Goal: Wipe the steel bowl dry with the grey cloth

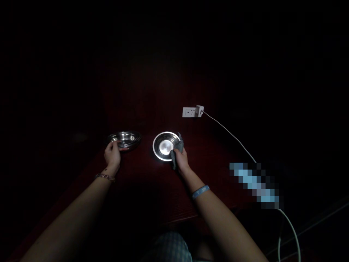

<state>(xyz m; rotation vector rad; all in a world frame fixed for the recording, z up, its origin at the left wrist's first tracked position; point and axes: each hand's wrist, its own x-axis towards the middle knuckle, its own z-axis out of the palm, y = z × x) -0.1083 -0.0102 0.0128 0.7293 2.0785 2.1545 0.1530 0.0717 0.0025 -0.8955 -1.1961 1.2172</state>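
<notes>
My left hand (112, 154) grips the near rim of a stack of shiny steel bowls (125, 139) on a dark red table (152, 189). To its right a single steel bowl (165, 146) lies flat on the table. My right hand (181, 158) is closed on a grey cloth (176, 147) that rests against the right rim of that single bowl. A beaded bracelet is on my left wrist and a blue band on my right wrist.
A white power strip (189, 111) with a white plug lies beyond the bowls, and its white cable (234, 137) runs to the right and down off the table. A blurred patch (255, 185) sits at the right. The surroundings are very dark.
</notes>
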